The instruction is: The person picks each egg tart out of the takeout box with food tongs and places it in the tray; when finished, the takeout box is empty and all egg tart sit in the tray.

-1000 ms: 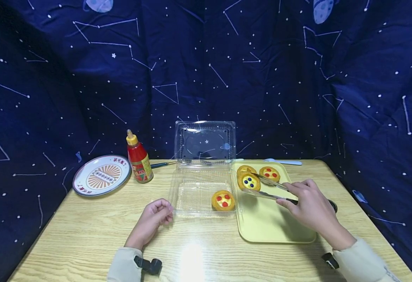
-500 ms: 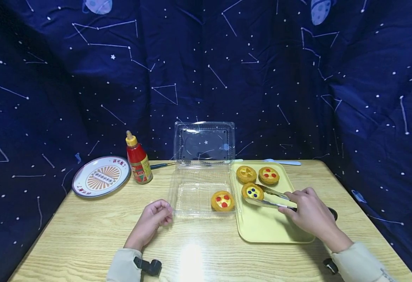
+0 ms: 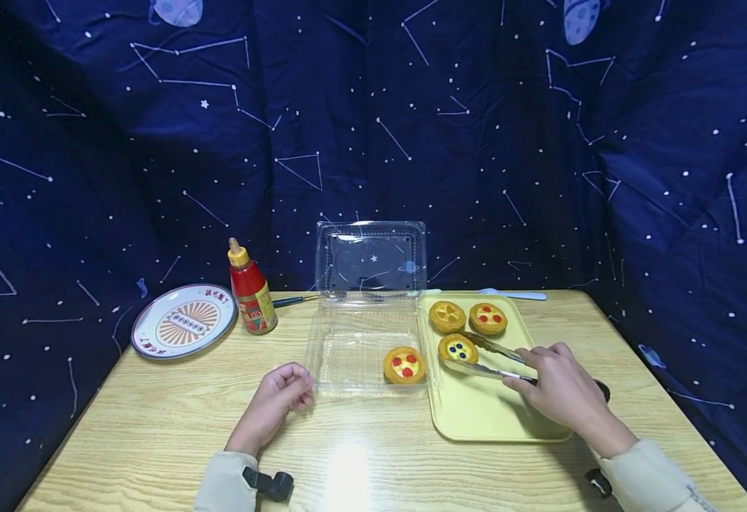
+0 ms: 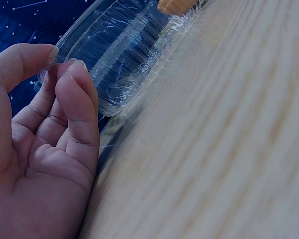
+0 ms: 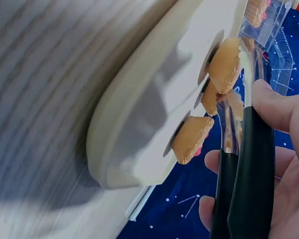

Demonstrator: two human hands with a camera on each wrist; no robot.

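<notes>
My right hand (image 3: 561, 384) grips black-handled metal tongs (image 5: 251, 164). The tong tips lie on either side of a tart with blue dots (image 3: 458, 349), on the yellow tray (image 3: 475, 419); whether they touch it I cannot tell. Behind it on the tray sit a tart with yellow wedges (image 3: 446, 316) and a red-dotted tart (image 3: 487, 318). My left hand (image 3: 273, 402) pinches the near left rim of a clear plastic box (image 4: 119, 59) between thumb and fingers. Inside that box, at its near right corner, is another red-dotted tart (image 3: 404, 365).
The box's clear lid (image 3: 371, 259) stands up at the back. A red sauce bottle (image 3: 253, 295) and a patterned plate (image 3: 184, 320) are at the left, with a dark-handled brush-like tool (image 3: 290, 301) beside the bottle. A pale fork (image 3: 514, 294) lies behind the tray.
The blue-dotted tart has shifted right and toward me, away from the wedge-topped tart, with the tongs around it. In the last half second little has moved. My left hand stays put.
</notes>
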